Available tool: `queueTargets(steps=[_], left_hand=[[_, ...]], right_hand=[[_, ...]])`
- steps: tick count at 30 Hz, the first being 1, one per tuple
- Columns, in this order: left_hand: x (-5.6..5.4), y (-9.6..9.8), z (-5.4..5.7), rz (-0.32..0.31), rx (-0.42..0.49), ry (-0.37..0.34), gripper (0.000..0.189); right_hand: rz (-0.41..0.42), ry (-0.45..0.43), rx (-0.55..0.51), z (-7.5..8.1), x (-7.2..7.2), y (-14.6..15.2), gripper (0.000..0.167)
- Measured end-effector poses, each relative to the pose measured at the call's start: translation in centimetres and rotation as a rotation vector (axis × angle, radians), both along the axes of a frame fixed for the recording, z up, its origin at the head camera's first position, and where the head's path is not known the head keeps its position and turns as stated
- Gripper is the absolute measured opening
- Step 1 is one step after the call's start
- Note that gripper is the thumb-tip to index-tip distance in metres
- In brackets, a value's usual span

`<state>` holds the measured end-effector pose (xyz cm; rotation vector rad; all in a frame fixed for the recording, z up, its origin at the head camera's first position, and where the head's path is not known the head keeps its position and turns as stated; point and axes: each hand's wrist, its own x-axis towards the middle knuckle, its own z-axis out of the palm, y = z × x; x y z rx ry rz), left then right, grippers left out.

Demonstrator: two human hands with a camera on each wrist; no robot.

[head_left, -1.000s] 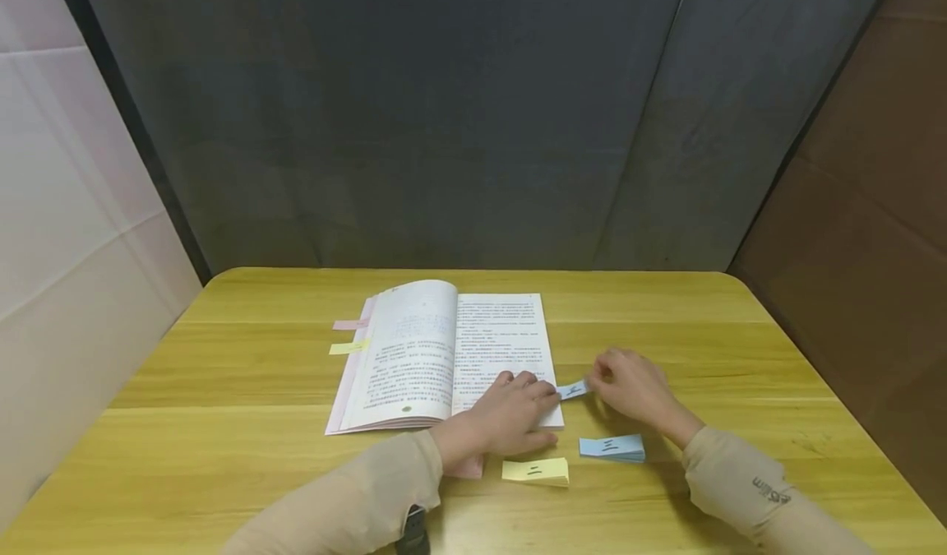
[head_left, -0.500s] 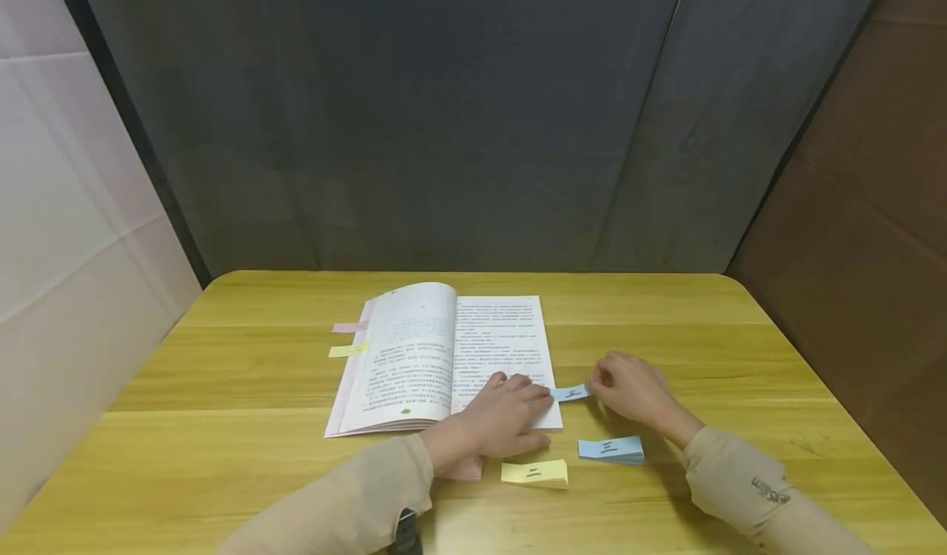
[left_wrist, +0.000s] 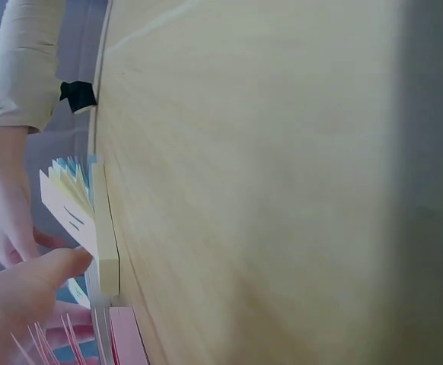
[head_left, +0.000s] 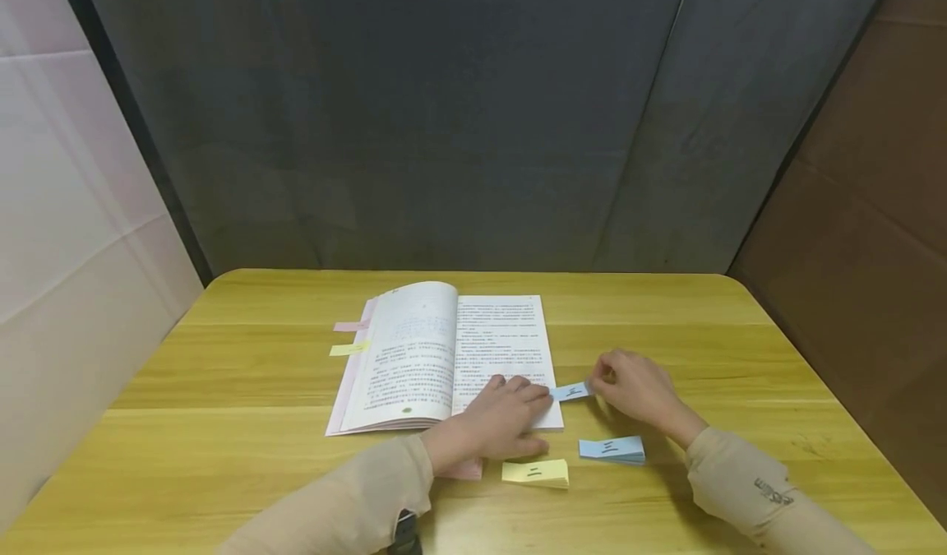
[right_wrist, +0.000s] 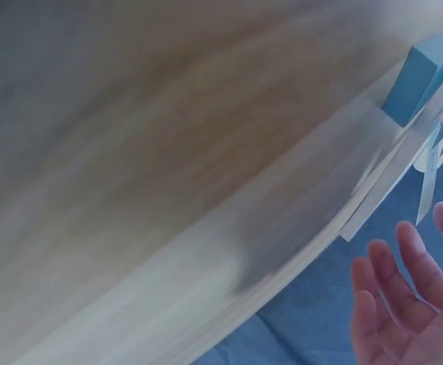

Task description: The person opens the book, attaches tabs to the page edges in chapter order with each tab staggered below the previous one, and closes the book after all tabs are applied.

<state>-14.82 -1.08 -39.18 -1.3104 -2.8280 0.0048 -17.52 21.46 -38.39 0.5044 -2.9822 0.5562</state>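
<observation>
An open book (head_left: 503,333) lies on the table, with printed pages facing up. My left hand (head_left: 496,423) rests flat on the lower part of its right page, fingertips at the inner end of a blue sticky tab (head_left: 571,391). That tab bears dark handwritten strokes and sticks out past the page's right edge. With thumb and forefinger my right hand (head_left: 636,386) pinches its outer end. In the right wrist view a narrow strip (right_wrist: 429,182) reaches down to the fingertips, and the other fingers (right_wrist: 393,285) are loosely bent.
A blue tab pad (head_left: 612,449) and a yellow tab pad (head_left: 535,474) lie in front of the hands. Beneath the left wrist, a pink pad (head_left: 466,469) is partly hidden. Pink (head_left: 351,326) and yellow tabs (head_left: 349,349) jut from the book's left side.
My left hand has shifted slightly left along the page, baring more of the blue sticky tab. The right hand keeps its pinch in nearly the same place.
</observation>
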Motion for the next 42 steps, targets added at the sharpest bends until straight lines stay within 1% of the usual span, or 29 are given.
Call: queueTargets(steps=[5,9,12,16,20,22,25,28,29,31,34,37,40,42], left_hand=[[0.1,-0.1,0.1,0.002,-0.004,0.004,0.062],[0.1,-0.3,0.2,0.0,-0.01,0.007,0.06],[0.1,-0.7,0.2,0.009,-0.016,0.007,0.058],[0.3,-1.8,0.5,0.036,-0.016,0.004,0.055],[0.4,-3.2,0.9,0.059,0.014,0.003,0.045],[0.4,-3.9,1.2,0.082,0.059,-0.004,0.043],[0.4,-4.9,2.0,0.117,0.179,0.004,0.04],[0.3,-6.0,2.6,0.145,0.313,0.056,0.035],[0.4,-6.5,2.8,0.153,0.345,0.073,0.033],[0.6,-7.5,2.8,0.171,0.381,0.112,0.029],[1.0,-9.1,2.8,0.213,0.386,0.14,0.03],[1.3,-10.6,2.5,0.238,0.349,0.175,0.036],[1.7,-12.0,2.2,0.235,0.296,0.207,0.044],[2.1,-12.8,2.0,0.229,0.263,0.208,0.049]], right_hand=[[-0.006,0.017,-0.025,0.3,0.1,0.3,0.011],[-0.011,0.047,-0.048,0.7,0.3,0.6,0.012],[-0.019,0.077,-0.071,1.0,0.4,0.8,0.012],[-0.022,0.127,-0.09,1.5,0.5,0.9,0.013],[-0.016,0.16,-0.087,1.8,0.5,0.8,0.014],[-0.003,0.176,-0.082,2.0,0.6,0.6,0.014],[0.03,0.213,-0.079,2.0,0.6,0.3,0.013],[0.065,0.249,-0.082,2.1,0.7,-0.2,0.014],[0.077,0.259,-0.084,2.0,0.7,-0.4,0.013],[0.102,0.28,-0.085,2.0,0.7,-0.8,0.012],[0.137,0.311,-0.074,1.7,0.9,-1.6,0.01],[0.184,0.341,-0.053,1.2,1.1,-2.5,0.008],[0.238,0.342,-0.011,0.6,1.3,-3.3,0.009],[0.283,0.335,0.018,0.2,1.5,-3.9,0.01]])
